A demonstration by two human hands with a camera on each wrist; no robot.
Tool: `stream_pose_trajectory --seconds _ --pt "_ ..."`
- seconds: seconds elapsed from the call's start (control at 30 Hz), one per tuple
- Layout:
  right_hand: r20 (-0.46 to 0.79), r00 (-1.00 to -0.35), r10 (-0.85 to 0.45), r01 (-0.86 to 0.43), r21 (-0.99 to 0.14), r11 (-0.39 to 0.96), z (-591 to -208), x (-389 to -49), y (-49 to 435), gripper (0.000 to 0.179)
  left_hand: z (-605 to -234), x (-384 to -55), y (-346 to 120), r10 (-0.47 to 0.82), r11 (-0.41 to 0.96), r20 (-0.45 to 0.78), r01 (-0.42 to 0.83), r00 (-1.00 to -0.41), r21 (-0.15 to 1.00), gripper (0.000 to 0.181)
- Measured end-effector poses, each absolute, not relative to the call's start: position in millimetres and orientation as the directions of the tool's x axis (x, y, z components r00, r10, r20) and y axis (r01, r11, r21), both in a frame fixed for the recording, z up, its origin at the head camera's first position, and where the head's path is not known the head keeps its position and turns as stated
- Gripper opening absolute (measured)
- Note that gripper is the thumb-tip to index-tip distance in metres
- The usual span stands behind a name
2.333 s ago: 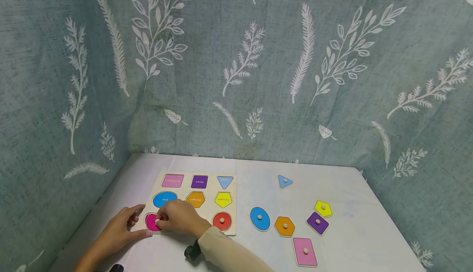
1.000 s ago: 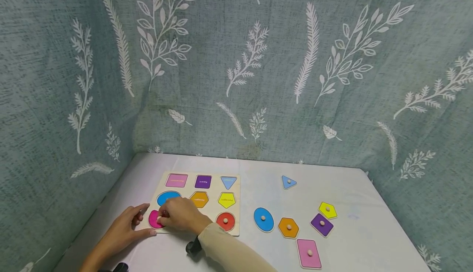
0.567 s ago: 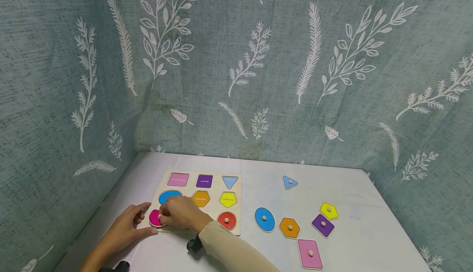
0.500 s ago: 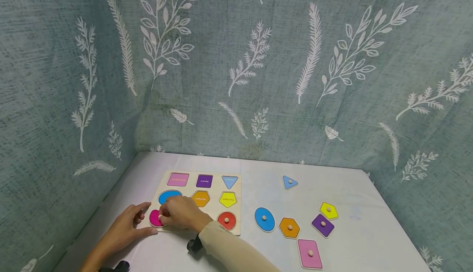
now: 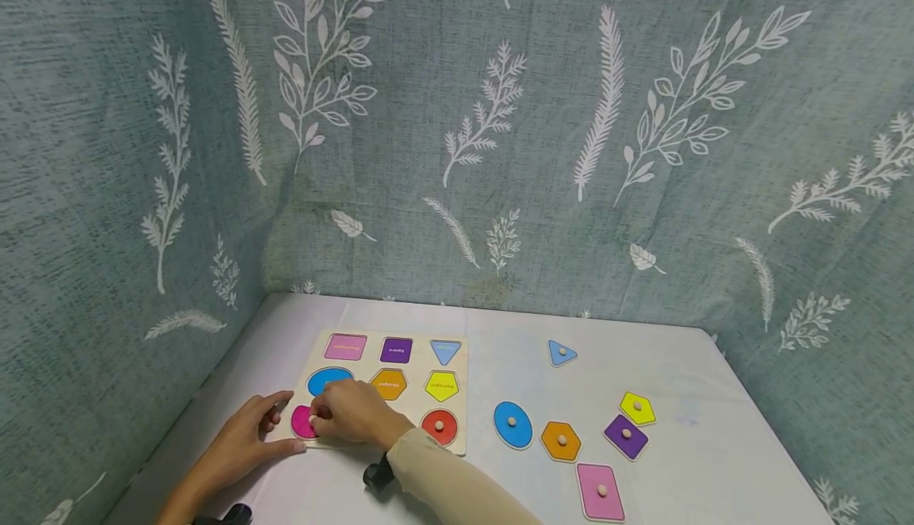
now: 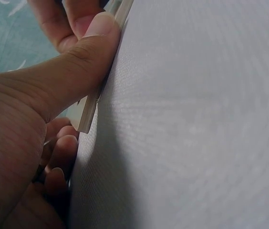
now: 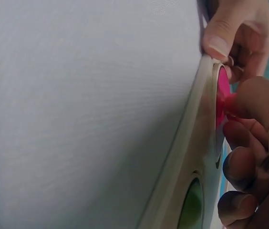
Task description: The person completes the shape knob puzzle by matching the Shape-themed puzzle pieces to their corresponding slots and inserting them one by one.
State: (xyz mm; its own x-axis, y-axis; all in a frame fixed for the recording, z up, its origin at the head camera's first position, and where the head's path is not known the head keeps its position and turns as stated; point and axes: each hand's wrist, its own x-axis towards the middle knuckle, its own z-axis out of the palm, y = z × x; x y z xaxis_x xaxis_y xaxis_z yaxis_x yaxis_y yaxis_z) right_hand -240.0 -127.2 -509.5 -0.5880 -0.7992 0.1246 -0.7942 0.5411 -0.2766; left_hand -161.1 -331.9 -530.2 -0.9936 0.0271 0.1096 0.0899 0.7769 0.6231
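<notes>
Board [image 5: 416, 400] lay flat, near-left corner gripped by the half-curled left hand [image 5: 246, 436]; right hand [image 5: 351, 412], curled, pinched the magenta piece [image 5: 301, 422] by its knob [image 5: 312, 420].

— Passages about the puzzle board [image 5: 421, 358]?
— Two. One: strip of white tabletop [image 5: 514, 366] beyond its far edge, bounded by the curtain [image 5: 421, 136]. Two: lane along its right edge, narrowest beside the blue oval [image 5: 512, 433].
— Obstacles upon it?
— Near-left corner: left hand [image 5: 246, 434]; just right of that, right hand [image 5: 351, 411] over the near row. Near-right corner: red disc [image 5: 435, 436], knob raised.
— Beside it?
— Near edge: sleeve [image 5: 453, 473], slanting across. Right, past the lane: orange hexagon [image 5: 560, 452], purple square [image 5: 618, 429], yellow pentagon [image 5: 646, 413], pink rectangle [image 5: 596, 477]. Far right: blue triangle [image 5: 557, 356].
</notes>
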Motion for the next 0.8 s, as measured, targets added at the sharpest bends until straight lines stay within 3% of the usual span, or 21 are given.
stream_pose_trajectory --seconds 0.23,0.8 --pt "0.11 -0.598 -0.794 -0.774 -0.337 0.536 -511.5 -241.9 -129.4 0.013 -529.5 -160.8 -331.8 0.031 0.785 0.113 0.094 -0.993 0.613 0.084" --pt "0.113 -0.635 -0.764 -0.746 -0.345 0.569 -511.6 -239.2 -132.2 0.01 -530.7 -163.7 -332.0 0.016 0.788 0.061 0.051 -0.998 0.614 0.086"
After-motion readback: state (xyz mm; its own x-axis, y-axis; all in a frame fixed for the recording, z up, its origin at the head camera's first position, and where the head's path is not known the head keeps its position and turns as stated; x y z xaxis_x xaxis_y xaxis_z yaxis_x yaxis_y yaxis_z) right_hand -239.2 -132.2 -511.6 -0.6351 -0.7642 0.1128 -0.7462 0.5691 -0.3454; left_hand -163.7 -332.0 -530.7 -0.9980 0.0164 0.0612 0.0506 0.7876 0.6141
